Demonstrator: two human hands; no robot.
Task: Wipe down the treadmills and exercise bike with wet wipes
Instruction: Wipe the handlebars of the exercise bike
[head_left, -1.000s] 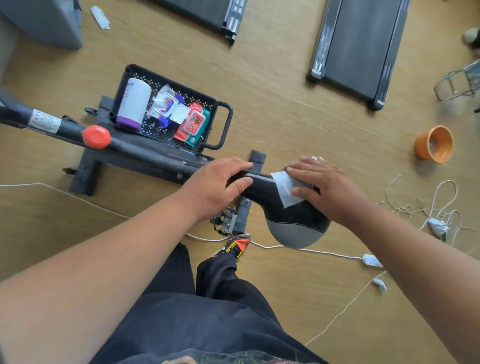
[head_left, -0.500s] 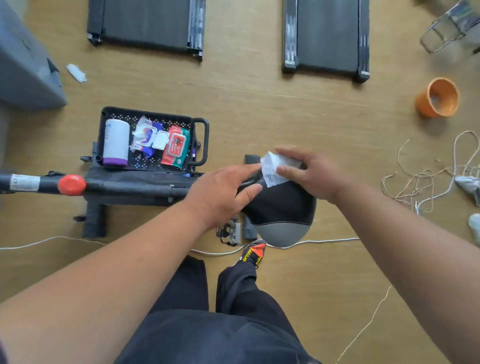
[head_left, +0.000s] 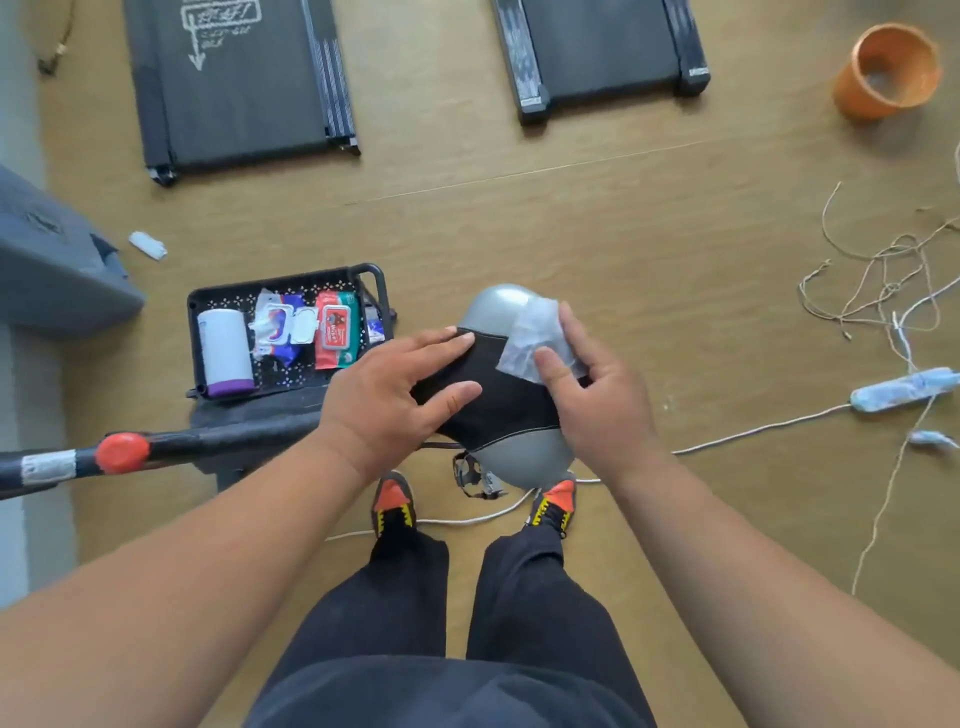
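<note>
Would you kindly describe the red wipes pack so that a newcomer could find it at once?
Look at the black perforated basket on the floor, left of the bike seat. The red wipes pack lies at its right end, beside a blue-and-white pack with its flap open. It is the only red one.

Orange pot (head_left: 886, 70) on the wooden floor (head_left: 623, 218), tangled string (head_left: 883, 280) nearby, white cable (head_left: 753, 431)

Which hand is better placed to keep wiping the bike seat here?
The right hand: it already pinches the wet wipe against the seat. The left hand only rests flat on the seat's other side, steadying it.
</note>
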